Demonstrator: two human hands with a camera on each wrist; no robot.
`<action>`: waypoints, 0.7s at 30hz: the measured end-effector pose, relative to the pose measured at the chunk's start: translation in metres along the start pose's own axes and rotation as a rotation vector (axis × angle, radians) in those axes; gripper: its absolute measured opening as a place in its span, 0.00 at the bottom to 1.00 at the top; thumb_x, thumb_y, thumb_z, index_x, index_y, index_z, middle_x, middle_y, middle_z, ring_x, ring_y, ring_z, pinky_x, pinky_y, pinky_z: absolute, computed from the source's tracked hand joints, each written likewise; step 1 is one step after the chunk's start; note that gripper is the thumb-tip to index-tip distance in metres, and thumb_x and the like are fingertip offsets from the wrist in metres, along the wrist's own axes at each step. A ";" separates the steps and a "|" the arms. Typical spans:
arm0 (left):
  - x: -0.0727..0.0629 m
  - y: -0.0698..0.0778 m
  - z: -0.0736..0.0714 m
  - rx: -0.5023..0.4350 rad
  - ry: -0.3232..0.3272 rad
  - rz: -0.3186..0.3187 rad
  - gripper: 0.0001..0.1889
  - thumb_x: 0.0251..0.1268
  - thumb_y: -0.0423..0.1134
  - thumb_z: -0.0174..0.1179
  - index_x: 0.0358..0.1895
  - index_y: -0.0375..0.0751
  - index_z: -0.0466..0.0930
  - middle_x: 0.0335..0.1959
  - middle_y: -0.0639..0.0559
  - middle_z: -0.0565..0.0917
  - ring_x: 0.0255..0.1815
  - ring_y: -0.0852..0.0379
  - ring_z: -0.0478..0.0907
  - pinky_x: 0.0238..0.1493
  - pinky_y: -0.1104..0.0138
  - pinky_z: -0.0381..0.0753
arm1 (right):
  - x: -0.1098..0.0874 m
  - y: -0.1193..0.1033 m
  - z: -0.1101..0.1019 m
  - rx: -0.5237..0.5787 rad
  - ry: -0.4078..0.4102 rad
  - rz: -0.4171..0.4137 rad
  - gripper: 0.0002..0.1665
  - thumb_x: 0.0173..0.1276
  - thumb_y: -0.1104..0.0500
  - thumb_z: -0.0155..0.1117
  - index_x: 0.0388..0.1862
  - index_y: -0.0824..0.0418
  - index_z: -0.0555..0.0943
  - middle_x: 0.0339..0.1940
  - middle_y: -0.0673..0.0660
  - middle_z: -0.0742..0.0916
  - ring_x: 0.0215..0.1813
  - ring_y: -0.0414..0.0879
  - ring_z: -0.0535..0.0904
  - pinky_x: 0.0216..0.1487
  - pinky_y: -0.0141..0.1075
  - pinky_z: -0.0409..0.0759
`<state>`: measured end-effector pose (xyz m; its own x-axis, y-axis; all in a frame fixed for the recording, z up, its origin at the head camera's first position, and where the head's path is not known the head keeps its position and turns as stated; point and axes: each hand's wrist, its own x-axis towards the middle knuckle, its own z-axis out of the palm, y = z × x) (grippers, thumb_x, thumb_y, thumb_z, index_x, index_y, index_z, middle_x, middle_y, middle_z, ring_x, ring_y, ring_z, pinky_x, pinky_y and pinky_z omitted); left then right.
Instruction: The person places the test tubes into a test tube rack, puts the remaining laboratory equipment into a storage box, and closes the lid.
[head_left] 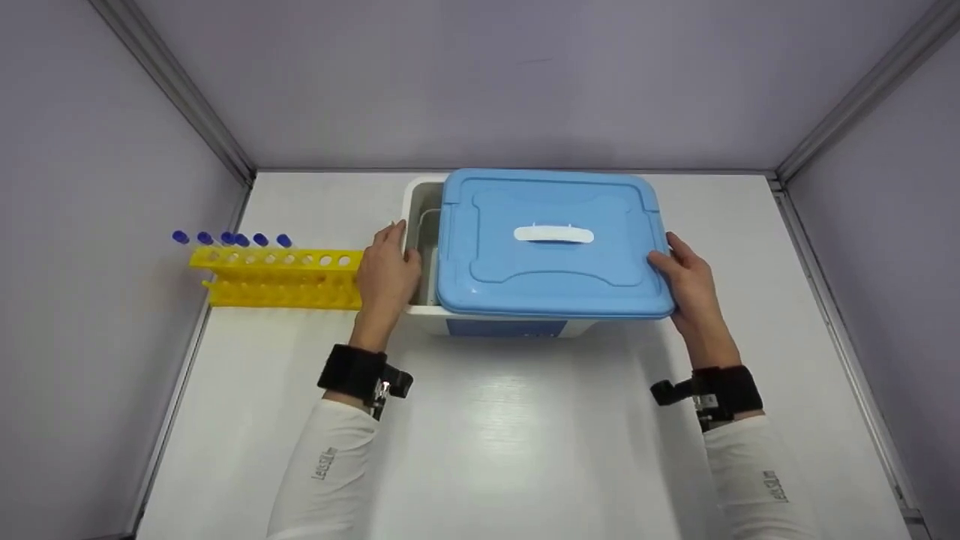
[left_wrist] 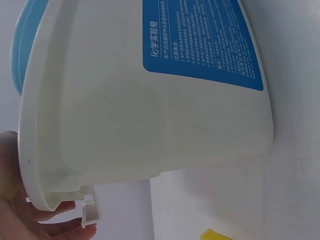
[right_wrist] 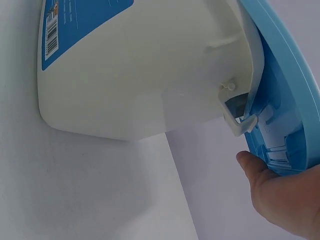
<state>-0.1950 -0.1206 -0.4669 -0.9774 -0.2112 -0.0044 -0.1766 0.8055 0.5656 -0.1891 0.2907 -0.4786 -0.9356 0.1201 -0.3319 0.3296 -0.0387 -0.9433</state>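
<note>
A white storage box (left_wrist: 115, 110) with a blue printed label stands on the table. Its blue lid (head_left: 555, 259), with a white handle (head_left: 553, 235), lies over it shifted to the right, leaving the box's left end uncovered. My left hand (head_left: 389, 274) grips the left rim of the box, thumb on the inner side and fingers outside, near a white side latch (left_wrist: 90, 210). With my right hand (head_left: 690, 281) I hold the lid's right edge, thumb on top and fingers beneath. In the right wrist view the lid overhangs the box beside another hanging latch (right_wrist: 237, 120).
Left of the box is a yellow test tube rack (head_left: 285, 296), close to my left hand. Several tubes with blue caps (head_left: 260, 240) stand in its back row. Grey panels (head_left: 480, 82) wall in the white table (head_left: 495, 435) at the back and both sides.
</note>
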 end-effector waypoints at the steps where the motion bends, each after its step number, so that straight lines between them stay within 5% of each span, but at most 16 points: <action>1: 0.000 0.001 -0.001 -0.004 0.000 -0.002 0.27 0.73 0.42 0.53 0.74 0.46 0.66 0.73 0.42 0.71 0.65 0.40 0.76 0.65 0.49 0.76 | 0.000 0.000 0.001 -0.006 -0.001 0.000 0.48 0.73 0.54 0.60 0.83 0.54 0.45 0.85 0.54 0.50 0.84 0.46 0.47 0.83 0.39 0.49; 21: 0.003 0.013 -0.032 -0.290 0.126 0.074 0.26 0.75 0.42 0.49 0.74 0.45 0.64 0.73 0.44 0.71 0.72 0.46 0.71 0.73 0.55 0.71 | -0.003 -0.001 0.026 -0.165 -0.008 -0.057 0.46 0.75 0.56 0.56 0.83 0.56 0.43 0.84 0.58 0.53 0.84 0.51 0.48 0.83 0.44 0.51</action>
<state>-0.1962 -0.1287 -0.4331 -0.9610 -0.2398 0.1376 -0.0476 0.6337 0.7721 -0.1899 0.2642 -0.4767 -0.9543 0.1097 -0.2781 0.2913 0.1313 -0.9476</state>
